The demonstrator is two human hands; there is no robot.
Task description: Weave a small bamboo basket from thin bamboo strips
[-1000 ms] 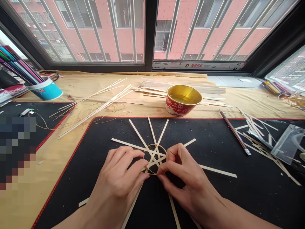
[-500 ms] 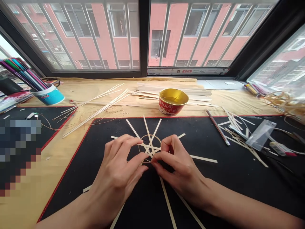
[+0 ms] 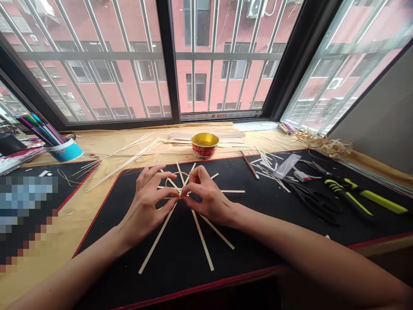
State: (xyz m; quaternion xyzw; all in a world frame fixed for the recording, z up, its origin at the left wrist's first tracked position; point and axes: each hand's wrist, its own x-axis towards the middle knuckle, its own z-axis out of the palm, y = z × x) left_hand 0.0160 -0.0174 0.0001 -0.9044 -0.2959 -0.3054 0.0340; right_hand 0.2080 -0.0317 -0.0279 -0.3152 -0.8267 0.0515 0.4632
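Bamboo strips (image 3: 202, 241) are splayed around a thin hoop (image 3: 171, 178) on a black mat (image 3: 97, 241) at lower centre; the hoop's near edge is pinched by the half-closed left hand (image 3: 146, 202) and right hand (image 3: 204, 196).

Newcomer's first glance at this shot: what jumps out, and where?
Two bare hands meet mid-frame on the black mat: the left hand and right hand have their fingertips together where pale strips cross and fan out like spokes. Just beyond sits a red bowl with a gold interior. A barred window fills the top.
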